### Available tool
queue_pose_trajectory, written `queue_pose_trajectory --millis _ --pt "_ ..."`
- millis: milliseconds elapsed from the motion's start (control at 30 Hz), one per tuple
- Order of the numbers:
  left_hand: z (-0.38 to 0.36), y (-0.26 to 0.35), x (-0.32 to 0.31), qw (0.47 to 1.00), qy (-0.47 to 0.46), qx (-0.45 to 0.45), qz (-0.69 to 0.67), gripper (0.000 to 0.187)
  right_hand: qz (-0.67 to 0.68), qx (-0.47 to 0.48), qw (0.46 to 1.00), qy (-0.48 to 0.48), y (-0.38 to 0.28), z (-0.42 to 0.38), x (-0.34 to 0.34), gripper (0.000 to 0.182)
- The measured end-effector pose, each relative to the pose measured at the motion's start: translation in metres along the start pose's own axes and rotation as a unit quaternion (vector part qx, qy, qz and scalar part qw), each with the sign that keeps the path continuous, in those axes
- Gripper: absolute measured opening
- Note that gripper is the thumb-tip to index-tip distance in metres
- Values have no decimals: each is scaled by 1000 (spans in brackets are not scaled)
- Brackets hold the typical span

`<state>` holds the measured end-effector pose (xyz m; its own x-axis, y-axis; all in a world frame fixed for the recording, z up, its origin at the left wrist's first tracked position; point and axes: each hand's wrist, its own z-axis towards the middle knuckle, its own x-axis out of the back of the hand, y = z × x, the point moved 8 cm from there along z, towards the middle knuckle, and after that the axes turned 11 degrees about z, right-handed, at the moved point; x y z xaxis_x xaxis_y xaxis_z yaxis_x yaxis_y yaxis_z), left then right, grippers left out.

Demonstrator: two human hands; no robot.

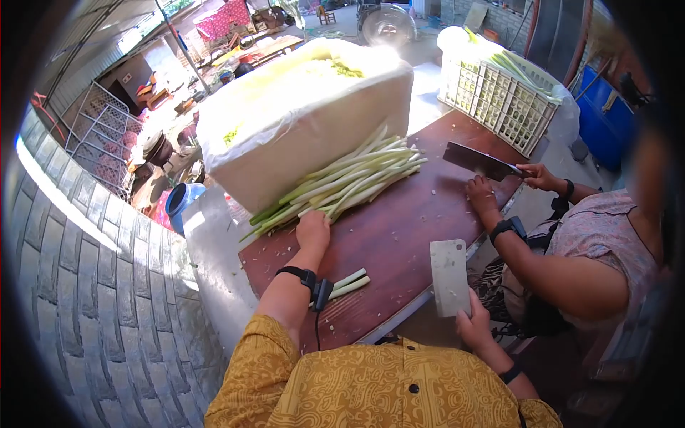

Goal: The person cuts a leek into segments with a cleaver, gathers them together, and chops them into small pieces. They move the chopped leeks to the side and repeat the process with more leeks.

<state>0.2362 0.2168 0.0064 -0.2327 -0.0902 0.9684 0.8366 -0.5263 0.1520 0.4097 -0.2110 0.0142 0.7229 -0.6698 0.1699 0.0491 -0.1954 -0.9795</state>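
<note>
My left hand (312, 230) is closed at the near side of a pile of long green onions (357, 178), its fingers curled onto some stalks. The pile lies on a reddish-brown board (385, 232), white ends to the right and green ends to the left. In my right hand (474, 322) a cleaver (449, 277) is held by its handle, its broad blade pointing up beside the board's near edge. A few short cut onion pieces (349, 283) lie on the board near my left wrist.
A large box (307, 143) lined with white plastic, holding chopped greens, stands behind the pile. At right, a co-worker's hands (482, 194) work with another cleaver (477, 160) over the board. A plastic crate (499, 100) of onions stands at the back right. Small scraps dot the board.
</note>
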Motion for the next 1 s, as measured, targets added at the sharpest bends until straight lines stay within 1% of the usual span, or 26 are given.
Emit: queue_pose_trajectory --millis 100,200,300,400,500,600,633,700,733,767,833,900,1000 --pt "-6 2 34 982 141 -47 -113 16 7 18 1000 8 -12 4 -3 57" --pt "-19 1 64 974 159 -85 -134 14 45 -33 998 -7 -21 10 -11 57" --pt "-39 -15 95 972 174 -62 -145 13 31 -8 999 -33 -29 18 -21 57" --pt "-66 -39 108 978 146 -14 -151 13 24 6 998 -64 -36 26 -33 57" --pt "-104 -70 91 982 102 -15 -159 16 22 21 996 -89 -39 35 -44 57" --pt "-139 -96 64 995 -40 8 -88 21 9 42 992 -120 -47 42 -58 57" --pt "-148 -101 63 996 -67 17 -61 25 -4 43 990 -138 -50 45 -64 57" --pt "-159 -106 65 997 -47 7 -54 24 -32 46 984 -171 -54 50 -73 57" --pt "-163 -108 67 998 -36 2 -51 24 -74 100 977 -175 -59 55 -77 58" --pt "-165 -109 66 998 -45 1 -45 25 -115 154 965 -179 -61 61 -82 58" --pt "-164 -104 76 997 -64 -2 -33 26 -177 228 939 -188 -78 68 -95 59" --pt "-162 -97 83 997 -72 -2 -31 25 -218 268 917 -200 -100 74 -116 59" --pt "-163 -81 83 995 -100 -17 -25 24 -366 213 870 -253 -110 87 -151 58"
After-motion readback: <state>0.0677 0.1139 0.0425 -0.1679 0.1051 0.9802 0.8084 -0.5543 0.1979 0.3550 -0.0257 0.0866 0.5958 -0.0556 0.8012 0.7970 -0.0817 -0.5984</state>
